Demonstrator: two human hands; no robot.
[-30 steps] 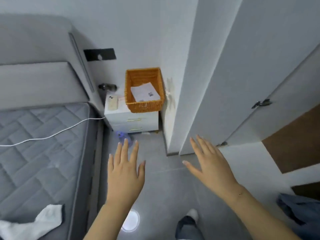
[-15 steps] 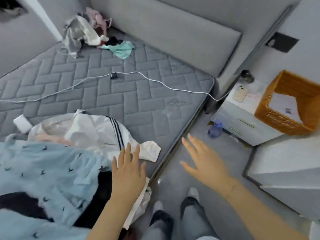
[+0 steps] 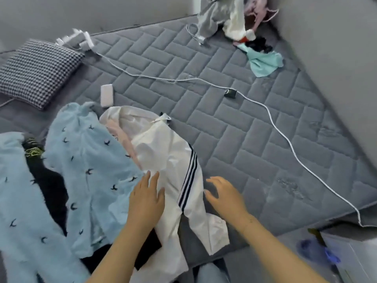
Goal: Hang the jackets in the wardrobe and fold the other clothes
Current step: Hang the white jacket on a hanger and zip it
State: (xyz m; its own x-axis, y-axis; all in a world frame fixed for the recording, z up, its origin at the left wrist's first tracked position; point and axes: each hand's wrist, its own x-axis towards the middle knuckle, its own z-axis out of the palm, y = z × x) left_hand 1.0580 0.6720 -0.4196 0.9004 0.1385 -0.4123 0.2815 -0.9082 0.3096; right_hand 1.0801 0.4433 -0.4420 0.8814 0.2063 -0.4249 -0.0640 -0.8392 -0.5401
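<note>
A white jacket (image 3: 159,152) with dark stripes on its sleeve lies crumpled at the near edge of the grey mattress (image 3: 224,127). Left of it spreads a fluffy light-blue garment (image 3: 87,170) with small dark bird marks, over something black (image 3: 51,186). My left hand (image 3: 146,199) hovers over the white jacket with straight fingers, holding nothing. My right hand (image 3: 226,197) is just right of the striped sleeve, fingers loosely bent, empty. A heap of more clothes (image 3: 242,27), grey, white, pink and mint, lies in the far corner of the bed.
A white cable (image 3: 271,119) runs across the mattress past a small black plug (image 3: 230,92). A white power bank (image 3: 106,95) and a houndstooth pillow (image 3: 34,72) lie at the left. The grey headboard (image 3: 330,58) is on the right; a blue bottle (image 3: 318,252) stands on the floor.
The view has swung from the bedside table and wardrobe door to the bed. Both hands have come over the white jacket, still empty.
</note>
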